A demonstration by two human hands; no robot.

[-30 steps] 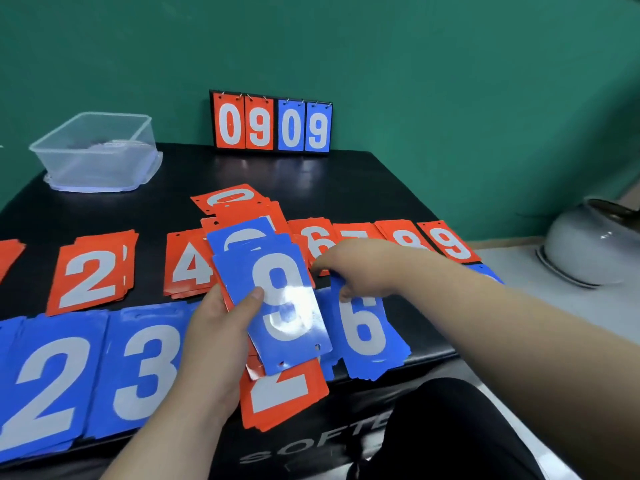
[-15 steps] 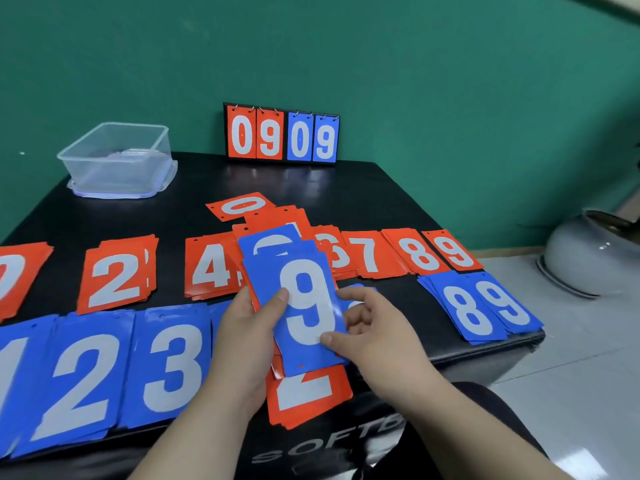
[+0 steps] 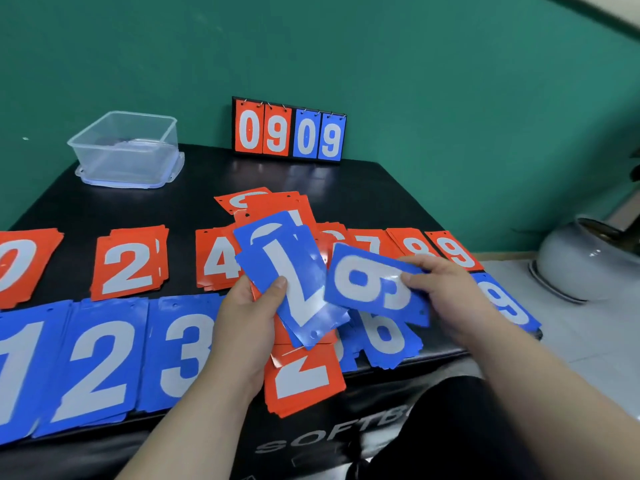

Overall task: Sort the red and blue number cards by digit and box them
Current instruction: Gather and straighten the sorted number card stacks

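Since half a second ago, right hand point(image 3: 446, 292) has pulled the blue 9 card point(image 3: 370, 284) off the stack point(image 3: 294, 271), fingers pinching its right edge, frame centre. Left hand point(image 3: 249, 317) grips the remaining stack. Cards look thin, light, glossy, probably slippery; pinch by edges.

Card piles point(image 3: 130, 266) crowd the table left of, under and beyond both hands. Farther beyond, bare black tabletop point(image 3: 311, 181) lies open up to the tub point(image 3: 126, 148) and scoreboard point(image 3: 289, 131).
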